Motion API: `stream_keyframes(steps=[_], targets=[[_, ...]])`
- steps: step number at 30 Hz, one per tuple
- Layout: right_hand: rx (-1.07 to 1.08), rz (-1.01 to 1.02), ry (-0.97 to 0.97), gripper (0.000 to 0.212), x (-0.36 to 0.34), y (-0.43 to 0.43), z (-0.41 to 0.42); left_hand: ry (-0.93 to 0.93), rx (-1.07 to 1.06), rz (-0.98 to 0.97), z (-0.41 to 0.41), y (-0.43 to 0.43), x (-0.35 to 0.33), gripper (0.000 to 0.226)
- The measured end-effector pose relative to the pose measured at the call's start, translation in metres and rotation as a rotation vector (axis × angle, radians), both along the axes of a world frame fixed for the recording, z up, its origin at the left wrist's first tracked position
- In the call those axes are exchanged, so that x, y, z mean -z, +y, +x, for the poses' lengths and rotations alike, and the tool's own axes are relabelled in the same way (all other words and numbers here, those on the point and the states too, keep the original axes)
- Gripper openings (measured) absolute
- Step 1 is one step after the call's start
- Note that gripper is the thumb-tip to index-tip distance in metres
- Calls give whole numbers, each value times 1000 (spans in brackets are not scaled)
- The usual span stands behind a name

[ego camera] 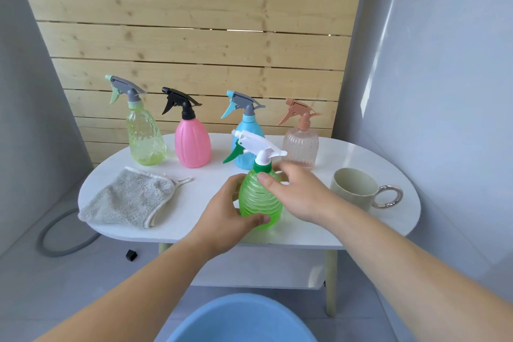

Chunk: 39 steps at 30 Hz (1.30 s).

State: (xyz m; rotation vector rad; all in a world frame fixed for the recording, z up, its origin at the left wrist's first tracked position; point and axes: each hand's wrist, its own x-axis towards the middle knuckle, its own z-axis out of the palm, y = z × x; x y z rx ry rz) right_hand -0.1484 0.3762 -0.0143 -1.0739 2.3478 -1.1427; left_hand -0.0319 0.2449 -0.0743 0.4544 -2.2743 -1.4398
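Standing upright on the near middle of the white table [194,232], the green spray bottle [256,200] is held by both hands. Its white head with a green trigger points left. The left hand [224,219] wraps around the lower body of the bottle from the left, with the thumb lying across the near side close to the base. The right hand [299,191] grips the bottle's shoulder from the right, just below the green collar. Its thumb presses on the near face and its fingers curl around the far side.

Along the far edge stand four other spray bottles in a row: a pale green one [144,139] at the left, then a pink one [192,144], a blue one [244,159] partly hidden behind the held bottle, and a clear peach one [301,144]. A grey cloth [127,197] lies at the left end of the table, and a beige mug [352,189] stands at the right end with its handle turned right. A blue basin [241,319] sits low at the near edge of view.
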Motion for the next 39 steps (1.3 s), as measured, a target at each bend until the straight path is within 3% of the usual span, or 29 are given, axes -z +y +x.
stream_keyframes(steps=[5,9,13,17,21,25,28,30,39], targets=[[6,-33,11,41,-13,13,0,33,-24,-45,-5,13,-17,67],[101,-264,-108,61,-51,34,-18,129,22,-92,-26,28,-66,61],[126,-345,-73,36,-85,60,-55,170,71,-134,-68,49,-105,49],[164,-321,-1,62,-99,82,-103,145,119,-143,-121,68,-120,43],[196,-313,-18,58,-88,95,-147,60,142,-158,-174,84,-115,46],[242,-301,-34,32,-67,102,-180,-24,158,-62,-214,89,-96,26],[254,-284,-39,17,-48,103,-195,-69,114,53,-234,91,-81,38],[257,-287,-65,15,-37,102,-201,-100,85,91,-240,88,-77,48],[223,-305,-150,21,7,98,-222,-200,70,181,-258,81,-55,50]])
